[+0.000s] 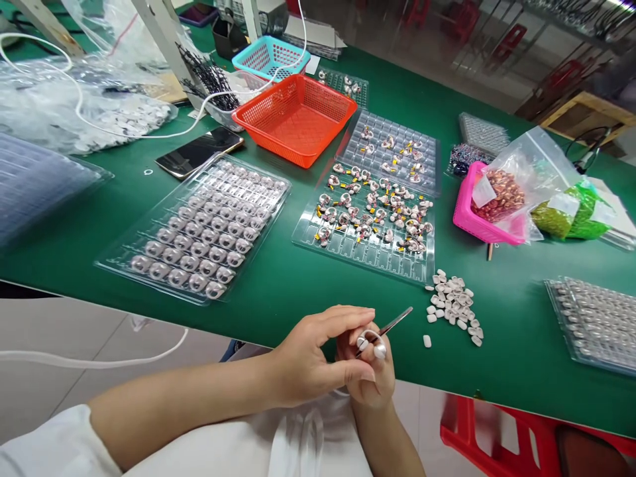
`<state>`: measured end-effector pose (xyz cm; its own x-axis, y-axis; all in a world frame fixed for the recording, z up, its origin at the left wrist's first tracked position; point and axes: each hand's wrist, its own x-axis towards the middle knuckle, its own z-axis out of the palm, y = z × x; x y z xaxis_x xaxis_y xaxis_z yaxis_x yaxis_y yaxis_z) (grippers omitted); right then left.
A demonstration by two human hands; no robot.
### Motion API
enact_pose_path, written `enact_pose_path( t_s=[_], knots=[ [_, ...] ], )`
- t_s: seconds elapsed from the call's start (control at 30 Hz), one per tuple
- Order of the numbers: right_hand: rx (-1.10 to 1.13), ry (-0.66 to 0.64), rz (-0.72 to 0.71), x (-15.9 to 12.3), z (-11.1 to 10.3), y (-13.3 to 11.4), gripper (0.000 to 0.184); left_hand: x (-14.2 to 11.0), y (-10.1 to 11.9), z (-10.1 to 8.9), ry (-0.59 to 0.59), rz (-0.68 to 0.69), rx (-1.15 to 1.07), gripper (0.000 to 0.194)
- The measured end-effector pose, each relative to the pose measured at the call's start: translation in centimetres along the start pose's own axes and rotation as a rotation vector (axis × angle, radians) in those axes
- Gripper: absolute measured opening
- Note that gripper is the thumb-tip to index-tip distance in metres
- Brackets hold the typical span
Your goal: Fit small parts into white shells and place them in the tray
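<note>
My right hand (375,381) is closed at the table's front edge, with metal tweezers (397,320) slanting up and right out of it. At its fingers sits a small curved white-and-silver part (378,349), shaped like a clip earphone. My left hand (318,354) reaches in from the left, its thumb and index finger spread around that part; its other fingers are mostly hidden. To the right lies a loose pile of small white caps (450,299). Beyond my hands, a clear tray (365,248) holds many similar curved parts with yellow tabs.
At left stands a clear tray (116,255) of silver shells beside a phone (199,152). Behind are a red basket (293,129) and a blue basket (271,50). A pink basket (464,218) with bagged parts and another filled tray (596,324) are right. A red stool (489,430) is below.
</note>
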<state>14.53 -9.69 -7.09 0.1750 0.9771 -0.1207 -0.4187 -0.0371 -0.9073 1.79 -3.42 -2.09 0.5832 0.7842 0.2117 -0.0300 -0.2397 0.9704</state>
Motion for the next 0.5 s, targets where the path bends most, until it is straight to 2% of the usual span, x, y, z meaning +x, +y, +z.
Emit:
enact_pose_path(
  t_s=[0.1, 0.3, 0.5],
  knots=[
    [-0.006, -0.011, -0.003, 0.1, 0.2, 0.0, 0.047, -0.1, 0.0, 0.2, -0.012, -0.070, -0.001, 0.063],
    [0.055, 0.007, -0.029, 0.4, 1.0, -0.5, 0.050, -0.2, 0.1, 0.5, -0.027, -0.086, 0.018, 0.064],
    [0.187, -0.032, -0.035, 0.6, 1.3, -0.9, 0.036, -0.3, 0.2, 0.6, -0.005, -0.052, 0.030, 0.063]
  ],
)
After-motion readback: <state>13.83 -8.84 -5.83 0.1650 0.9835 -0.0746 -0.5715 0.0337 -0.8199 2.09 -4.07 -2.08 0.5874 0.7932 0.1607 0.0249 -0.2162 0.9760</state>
